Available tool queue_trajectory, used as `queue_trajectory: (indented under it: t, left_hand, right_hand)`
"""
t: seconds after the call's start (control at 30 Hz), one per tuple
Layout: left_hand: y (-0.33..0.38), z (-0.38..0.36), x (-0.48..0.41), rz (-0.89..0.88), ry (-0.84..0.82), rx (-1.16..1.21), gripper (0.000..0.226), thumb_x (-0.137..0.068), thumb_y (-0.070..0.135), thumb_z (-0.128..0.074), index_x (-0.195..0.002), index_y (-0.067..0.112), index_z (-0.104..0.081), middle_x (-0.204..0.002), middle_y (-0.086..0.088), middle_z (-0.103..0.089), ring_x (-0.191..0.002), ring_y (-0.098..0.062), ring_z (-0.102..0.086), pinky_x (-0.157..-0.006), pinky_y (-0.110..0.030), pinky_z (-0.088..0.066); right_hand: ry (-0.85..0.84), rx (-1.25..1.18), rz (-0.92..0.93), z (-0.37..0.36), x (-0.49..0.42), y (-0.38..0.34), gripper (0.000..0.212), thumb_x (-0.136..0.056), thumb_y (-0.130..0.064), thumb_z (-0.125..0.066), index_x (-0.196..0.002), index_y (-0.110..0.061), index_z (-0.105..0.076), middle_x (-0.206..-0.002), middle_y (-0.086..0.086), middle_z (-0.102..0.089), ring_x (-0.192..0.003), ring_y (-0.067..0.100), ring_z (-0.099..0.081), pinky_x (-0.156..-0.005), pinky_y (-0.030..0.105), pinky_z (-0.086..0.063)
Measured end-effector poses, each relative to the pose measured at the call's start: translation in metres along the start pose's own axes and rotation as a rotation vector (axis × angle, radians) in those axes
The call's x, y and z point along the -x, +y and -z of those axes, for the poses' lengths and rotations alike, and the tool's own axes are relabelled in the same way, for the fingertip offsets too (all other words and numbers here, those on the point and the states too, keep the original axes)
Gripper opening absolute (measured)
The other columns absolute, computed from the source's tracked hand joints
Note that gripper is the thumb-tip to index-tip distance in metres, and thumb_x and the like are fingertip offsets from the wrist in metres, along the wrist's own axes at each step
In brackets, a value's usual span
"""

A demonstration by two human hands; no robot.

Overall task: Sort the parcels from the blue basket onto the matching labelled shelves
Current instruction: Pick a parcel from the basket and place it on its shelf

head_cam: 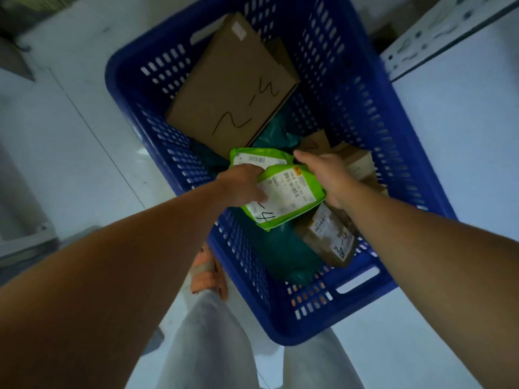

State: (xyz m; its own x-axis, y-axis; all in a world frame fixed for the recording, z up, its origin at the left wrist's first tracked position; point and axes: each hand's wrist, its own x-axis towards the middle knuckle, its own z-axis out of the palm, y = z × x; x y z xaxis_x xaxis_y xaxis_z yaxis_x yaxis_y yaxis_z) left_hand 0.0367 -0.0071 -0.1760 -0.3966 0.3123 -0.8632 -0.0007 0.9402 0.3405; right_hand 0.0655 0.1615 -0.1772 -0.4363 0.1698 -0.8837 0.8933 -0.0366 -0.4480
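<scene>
The blue basket (303, 329) stands on the floor in front of me, with several parcels inside. My left hand (241, 185) grips the left edge of a green bag parcel (292, 197) with a white label and a handwritten 4. My right hand (328, 178) holds the same bag's right edge. A second green bag (255, 158) lies just behind it. A large flat cardboard box (233, 88) marked 2-4 leans at the far end. A small brown box (325, 237) marked 3-4 sits near the front right. Dark teal bags (280, 256) lie underneath.
A white metal shelf upright (438, 37) stands at the upper right beside the basket. The pale tiled floor (73, 153) spreads to the left. My legs in light trousers (213, 346) and a foot in an orange sandal (207, 270) are close to the basket's near left corner.
</scene>
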Motion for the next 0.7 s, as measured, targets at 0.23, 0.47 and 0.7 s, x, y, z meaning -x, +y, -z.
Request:
queue_trajectory:
  t: [0.23,0.47,0.7]
  left_hand:
    - [0.044,0.044,0.046,-0.019,0.231,0.688,0.031,-0.088,0.017,-0.067,-0.118,0.01,-0.062,-0.107,-0.005,-0.065,-0.097,-0.024,-0.062,-0.087,-0.037,-0.051]
    - [0.103,0.093,0.12,-0.15,0.434,0.738,0.03,-0.089,0.017,-0.064,-0.118,0.014,-0.061,-0.106,0.0,-0.066,-0.095,-0.019,-0.065,-0.079,-0.031,-0.05]
    - [0.167,0.137,0.234,-0.288,0.494,0.562,0.026,-0.095,0.017,-0.053,-0.12,0.012,-0.061,-0.109,-0.006,-0.066,-0.093,-0.019,-0.061,-0.079,-0.03,-0.046]
  right_hand:
    - [0.102,-0.059,0.204,0.04,0.041,-0.058,0.03,-0.088,-0.053,-0.056,-0.093,-0.023,-0.054,-0.107,0.001,-0.059,-0.104,0.021,-0.055,-0.089,0.038,-0.041]
    - [-0.011,0.21,0.34,0.065,0.129,-0.1,0.033,-0.087,-0.014,-0.067,-0.118,-0.012,-0.056,-0.108,0.003,-0.065,-0.087,0.015,-0.062,-0.06,0.021,-0.043]
    - [-0.042,0.002,0.34,0.1,0.261,-0.152,0.005,-0.093,-0.02,-0.061,-0.096,-0.017,-0.064,-0.117,0.007,-0.067,-0.104,0.022,-0.062,-0.087,0.03,-0.047]
